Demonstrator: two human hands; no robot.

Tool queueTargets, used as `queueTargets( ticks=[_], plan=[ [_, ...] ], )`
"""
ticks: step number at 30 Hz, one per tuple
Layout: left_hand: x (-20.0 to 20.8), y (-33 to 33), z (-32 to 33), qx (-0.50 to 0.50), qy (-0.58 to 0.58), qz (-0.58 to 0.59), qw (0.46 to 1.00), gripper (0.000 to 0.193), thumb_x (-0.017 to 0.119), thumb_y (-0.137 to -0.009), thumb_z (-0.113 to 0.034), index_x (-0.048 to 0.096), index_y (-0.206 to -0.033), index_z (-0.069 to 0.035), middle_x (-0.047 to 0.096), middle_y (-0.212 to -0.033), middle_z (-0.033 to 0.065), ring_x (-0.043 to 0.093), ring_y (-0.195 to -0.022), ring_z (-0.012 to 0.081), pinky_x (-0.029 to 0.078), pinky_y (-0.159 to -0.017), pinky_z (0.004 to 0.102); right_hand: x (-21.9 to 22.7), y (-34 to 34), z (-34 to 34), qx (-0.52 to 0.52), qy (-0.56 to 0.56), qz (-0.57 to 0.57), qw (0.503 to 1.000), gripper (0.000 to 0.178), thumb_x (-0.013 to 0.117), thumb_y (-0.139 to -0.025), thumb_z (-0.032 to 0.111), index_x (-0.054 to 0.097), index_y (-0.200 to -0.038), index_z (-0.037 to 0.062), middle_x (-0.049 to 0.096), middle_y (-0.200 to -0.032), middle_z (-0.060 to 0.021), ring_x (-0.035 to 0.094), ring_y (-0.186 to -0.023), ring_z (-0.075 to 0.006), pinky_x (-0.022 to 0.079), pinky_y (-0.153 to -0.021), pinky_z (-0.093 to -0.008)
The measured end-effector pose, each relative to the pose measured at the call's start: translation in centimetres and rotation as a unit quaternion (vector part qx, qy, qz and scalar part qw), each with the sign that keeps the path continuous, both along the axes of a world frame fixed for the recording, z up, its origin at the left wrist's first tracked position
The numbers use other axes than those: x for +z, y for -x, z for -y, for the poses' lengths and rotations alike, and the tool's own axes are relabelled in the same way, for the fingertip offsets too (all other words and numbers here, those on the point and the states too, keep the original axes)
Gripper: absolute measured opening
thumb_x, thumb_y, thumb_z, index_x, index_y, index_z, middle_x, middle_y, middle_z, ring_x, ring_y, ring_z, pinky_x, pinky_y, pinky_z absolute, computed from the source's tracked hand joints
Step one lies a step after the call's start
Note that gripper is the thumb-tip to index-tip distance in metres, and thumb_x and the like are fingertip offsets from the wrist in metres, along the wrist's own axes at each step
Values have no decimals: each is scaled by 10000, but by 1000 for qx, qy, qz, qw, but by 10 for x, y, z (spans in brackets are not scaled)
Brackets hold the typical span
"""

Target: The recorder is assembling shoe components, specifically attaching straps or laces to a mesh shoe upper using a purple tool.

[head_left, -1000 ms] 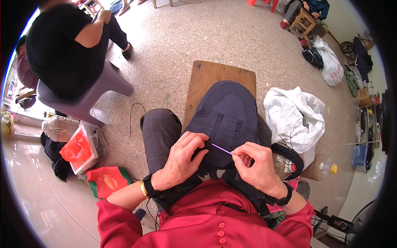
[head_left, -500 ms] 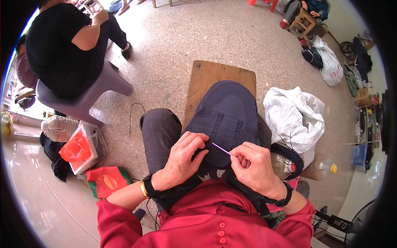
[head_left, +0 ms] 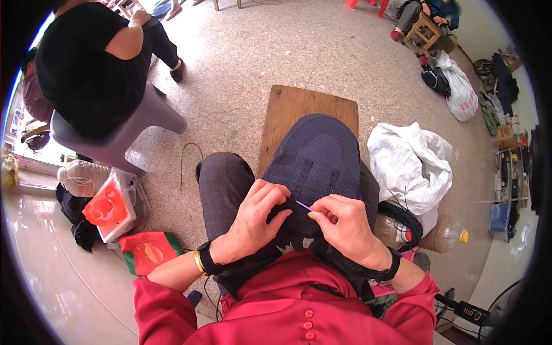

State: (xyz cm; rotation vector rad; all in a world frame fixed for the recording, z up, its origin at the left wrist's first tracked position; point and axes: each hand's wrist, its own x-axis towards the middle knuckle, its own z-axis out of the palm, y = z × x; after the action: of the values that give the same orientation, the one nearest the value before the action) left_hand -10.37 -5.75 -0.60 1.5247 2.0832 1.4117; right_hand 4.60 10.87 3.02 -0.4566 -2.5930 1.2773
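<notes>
A navy mesh piece (head_left: 313,152), shaped like a shoe upper with a rounded far end and two narrow dark strips, lies across my lap and a wooden bench. My left hand (head_left: 256,215) is closed, thumb and fingers pinching dark fabric at the near left edge of that piece. Between the thumb and fingers of my right hand (head_left: 343,221) is a thin purple stick-like tool (head_left: 303,205). Its far end points left and reaches the dark fabric by my left fingertips; whether it passes into the material cannot be made out.
The wooden bench (head_left: 287,103) stands ahead of my knees. To the right are a crumpled white sack (head_left: 408,164), a black cord coil (head_left: 411,221) and a plastic bottle (head_left: 445,233). A person (head_left: 92,63) sits on a purple stool (head_left: 144,123) at the left.
My right hand has moved slightly left and up, bringing the purple tool closer to my left fingers, with less of it showing. The seated person at left has lowered a hand.
</notes>
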Motion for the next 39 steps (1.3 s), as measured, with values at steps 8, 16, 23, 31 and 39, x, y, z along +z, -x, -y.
queueTargets(
  ticks=[8, 16, 23, 31, 39],
  plan=[
    [5, 10, 2, -24, 10, -11, 1000, 296, 812, -773, 27, 593, -965, -28, 645, -1046, 118, 601, -966, 335, 511, -867, 415, -3, 14, 4, 24, -56, -29, 998, 172, 803, -869, 49, 635, -855, 17, 647, -766, -127, 650, -643, -303, 512, -586, -399],
    [-4, 12, -4, -76, 44, -41, 995, 203, 698, -897, 19, 592, -1061, -35, 557, -1093, 138, 555, -1036, 351, 501, -898, 428, -4, 0, 6, -1, -44, 0, 999, 195, 810, -853, 58, 615, -848, 38, 641, -763, -120, 652, -663, -337, 520, -612, -431],
    [-2, 25, -11, -118, 29, -59, 991, 226, 667, -905, 15, 540, -1090, -14, 505, -1016, 161, 523, -972, 365, 484, -843, 450, -4, 5, 1, -1, -52, -12, 999, 176, 816, -847, 46, 641, -859, 31, 655, -756, -113, 653, -613, -274, 513, -573, -386],
    [-10, 10, -22, -153, 45, -142, 977, 136, 624, -898, -12, 520, -982, 6, 493, -950, 134, 490, -903, 320, 459, -831, 399, -4, -6, -8, -25, -51, -18, 998, 175, 832, -830, 37, 657, -837, 34, 638, -736, -85, 621, -563, -226, 493, -541, -347],
    [10, 16, -24, -196, 82, -224, 951, 254, 596, -869, -90, 552, -1096, 16, 534, -976, 137, 523, -930, 303, 458, -847, 392, -6, 0, -8, 26, -178, -74, 981, 429, 910, -704, 187, 691, -1055, 75, 600, -1019, -96, 591, -967, -335, 479, -845, -447]
  ],
)
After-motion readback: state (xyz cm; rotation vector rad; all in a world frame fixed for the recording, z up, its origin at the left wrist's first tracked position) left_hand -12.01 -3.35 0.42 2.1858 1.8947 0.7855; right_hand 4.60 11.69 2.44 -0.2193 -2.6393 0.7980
